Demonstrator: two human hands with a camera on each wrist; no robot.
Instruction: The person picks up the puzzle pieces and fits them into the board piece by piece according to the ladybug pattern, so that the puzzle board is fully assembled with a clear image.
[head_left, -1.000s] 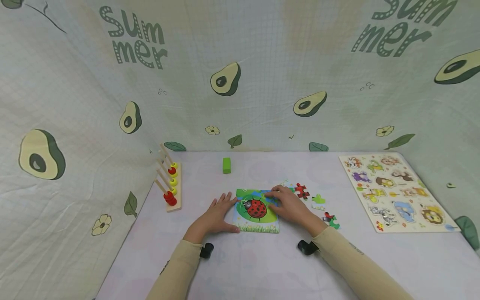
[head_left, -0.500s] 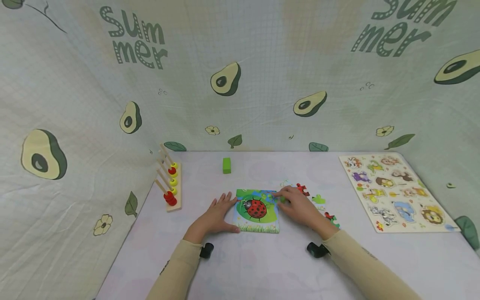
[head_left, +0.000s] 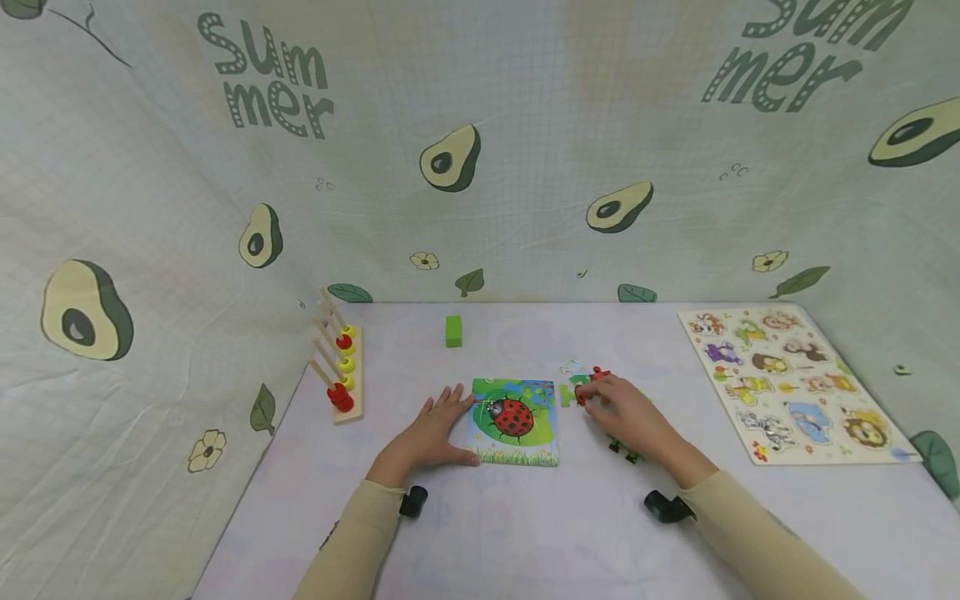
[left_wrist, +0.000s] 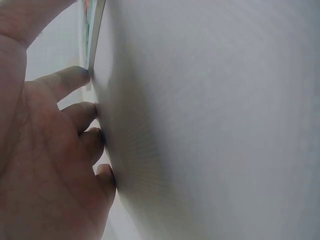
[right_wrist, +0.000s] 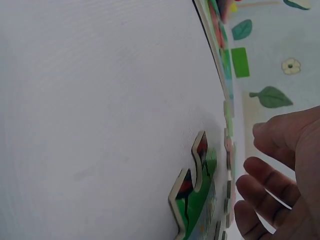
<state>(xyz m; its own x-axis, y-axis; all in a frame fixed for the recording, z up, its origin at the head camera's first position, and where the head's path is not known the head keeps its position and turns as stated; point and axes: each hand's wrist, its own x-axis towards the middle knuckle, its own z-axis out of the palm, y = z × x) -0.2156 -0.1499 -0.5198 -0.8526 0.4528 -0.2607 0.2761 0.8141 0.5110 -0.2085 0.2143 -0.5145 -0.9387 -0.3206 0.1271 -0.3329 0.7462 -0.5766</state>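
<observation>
A ladybug picture puzzle in its square frame (head_left: 513,422) lies flat on the table in the head view. My left hand (head_left: 433,433) rests at its left side, fingers spread, with the index fingertip and thumb at its edge. To the right of the frame, my right hand (head_left: 630,417) reaches over loose jigsaw pieces, its fingertips right at a red piece (head_left: 581,395). The right wrist view shows the fingers bent loosely, with no piece visible between them. A green piece (head_left: 567,396) lies beside the frame. One green-and-red piece (right_wrist: 190,200) lies under the right hand.
A green block (head_left: 453,331) stands behind the puzzle. At the left is a wooden peg stand (head_left: 358,392) with red and yellow beads. An animal peg puzzle board (head_left: 798,387) lies at the right. A printed cloth (head_left: 525,233) hangs behind the table.
My right hand has moved right, off the puzzle's upper right part and onto the loose pieces. The green-and-red piece has shifted left and turned. The left hand has stayed put.
</observation>
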